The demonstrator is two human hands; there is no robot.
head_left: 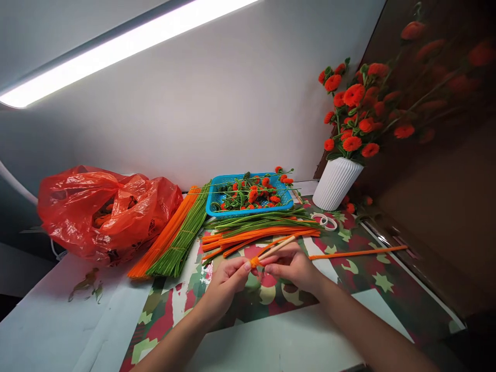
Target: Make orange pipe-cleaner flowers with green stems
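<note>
In the middle of the head view, my left hand pinches a small loop of orange pipe cleaner between thumb and fingers. The loop sits at the near end of a pale wooden stick. My right hand is closed around the stick, its thumb and fingertips close to the loop. One orange strand runs up beside the stick, and a long orange length extends rightward from behind my right hand. Just beyond my hands lie loose orange pipe cleaners and green pipe cleaners.
A blue basket holds small orange flowers with green stems. Bundled orange and green pipe cleaners lie left, beside a red plastic bag. White tape rings and a white vase of orange flowers stand right, near a dark reflective panel.
</note>
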